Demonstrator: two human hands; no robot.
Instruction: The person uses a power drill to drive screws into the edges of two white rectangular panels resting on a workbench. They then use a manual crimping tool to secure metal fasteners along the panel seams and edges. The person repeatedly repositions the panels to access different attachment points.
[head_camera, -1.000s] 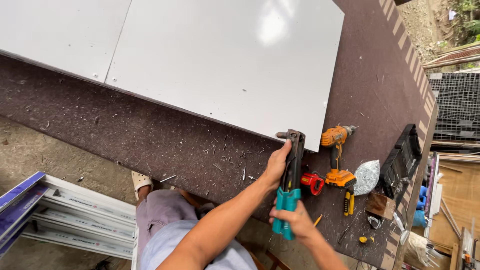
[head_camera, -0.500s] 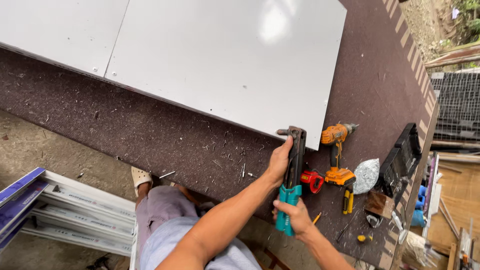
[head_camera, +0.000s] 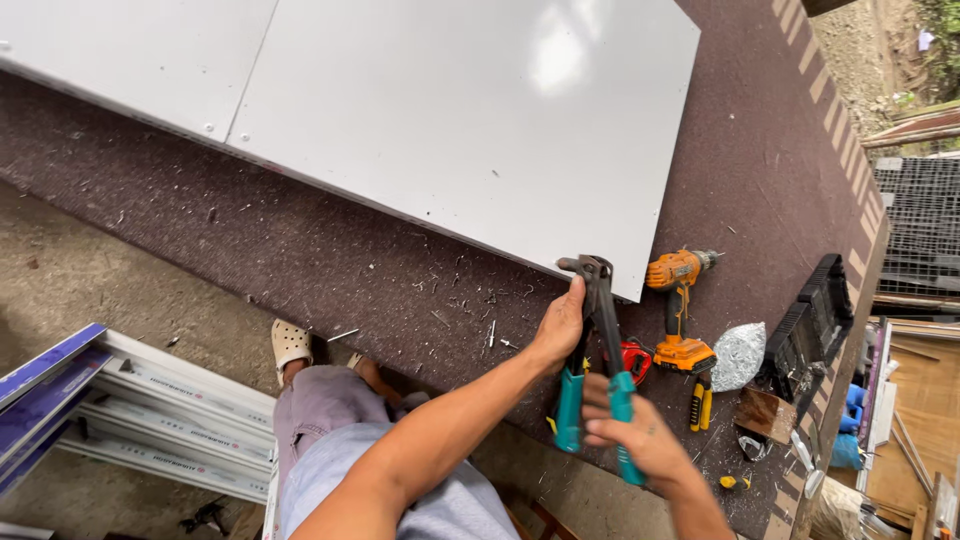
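- Hand riveter (head_camera: 597, 340) with teal grips: held over the dark workbench (head_camera: 300, 270), nose at the near right corner of the white panel (head_camera: 450, 130).
- Long axis: runs from nose at the panel edge back toward the body; head points away, at the panel, handles splayed toward the body.
- Left hand (head_camera: 560, 325): fingers wrapped and clamped on the left handle, just behind the head.
- Right hand (head_camera: 630, 430): fingers curled tight around the right teal grip, farther from the panel.
- Orange drill (head_camera: 680, 300): lying right of the riveter, beside the panel corner; crumpled foil (head_camera: 738, 355) beyond it.
- Risk, as judged: nose slipping off the panel edge if squeezed while tilted, marring the white face.
- Risk: pinched skin between closing handles; metal chips underfoot near the open sandal (head_camera: 290, 345).
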